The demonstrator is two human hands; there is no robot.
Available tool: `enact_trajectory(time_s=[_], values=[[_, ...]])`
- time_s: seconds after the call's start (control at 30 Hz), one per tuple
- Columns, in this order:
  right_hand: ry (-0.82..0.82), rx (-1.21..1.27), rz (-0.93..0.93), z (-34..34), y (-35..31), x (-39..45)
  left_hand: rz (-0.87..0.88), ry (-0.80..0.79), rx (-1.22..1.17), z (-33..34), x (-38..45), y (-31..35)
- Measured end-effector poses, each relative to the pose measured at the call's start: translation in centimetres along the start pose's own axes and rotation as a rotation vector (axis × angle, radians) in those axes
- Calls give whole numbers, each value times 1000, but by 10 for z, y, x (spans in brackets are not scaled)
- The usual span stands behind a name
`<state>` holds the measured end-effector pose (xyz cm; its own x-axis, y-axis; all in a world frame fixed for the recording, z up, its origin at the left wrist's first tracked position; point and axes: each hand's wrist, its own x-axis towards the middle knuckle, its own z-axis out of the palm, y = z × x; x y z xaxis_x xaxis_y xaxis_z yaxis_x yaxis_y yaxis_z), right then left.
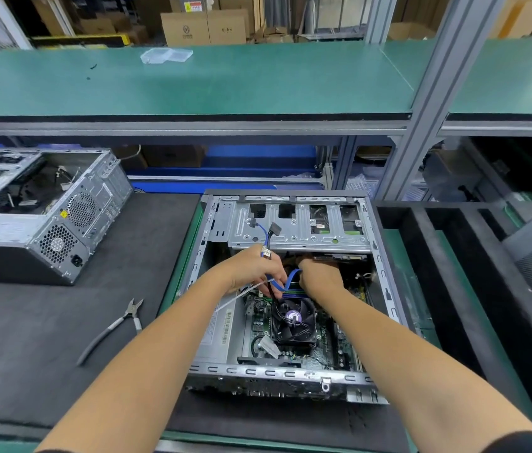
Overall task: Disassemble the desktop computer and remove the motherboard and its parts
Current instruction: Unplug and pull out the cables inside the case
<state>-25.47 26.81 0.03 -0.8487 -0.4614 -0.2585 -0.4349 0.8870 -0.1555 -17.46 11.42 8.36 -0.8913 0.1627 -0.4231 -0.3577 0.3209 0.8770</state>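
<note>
Open computer case point(286, 374) lies flat on the worktop point(23, 338). Nearest, below both hands, the cooling fan point(293, 322) is seated on the motherboard point(258, 325). Left hand point(255, 271) curls round blue cables point(276, 279); right hand point(322, 274), just beside it, is fisted deep in the case, its grip hidden. Cutters point(114, 325) lie left of the left forearm. Beyond the hands, the drive bracket point(297, 223). Judgement: cable disconnection under way; next, plugs must be pulled straight off the board.
</note>
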Motion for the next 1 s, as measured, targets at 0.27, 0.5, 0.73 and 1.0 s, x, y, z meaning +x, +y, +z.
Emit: enact_trajectory(time_s=[0.27,0.5,0.73,1.0], values=[[53,-53,-76,3,5,-2,11,25,39,3,-3,2],[18,-31,-74,7,3,1,19,28,49,2,0,-1],[-6,6,-70,9,4,3,4,26,99,1,2,-1],[29,170,73,16,4,7,17,15,92,4,2,-1]])
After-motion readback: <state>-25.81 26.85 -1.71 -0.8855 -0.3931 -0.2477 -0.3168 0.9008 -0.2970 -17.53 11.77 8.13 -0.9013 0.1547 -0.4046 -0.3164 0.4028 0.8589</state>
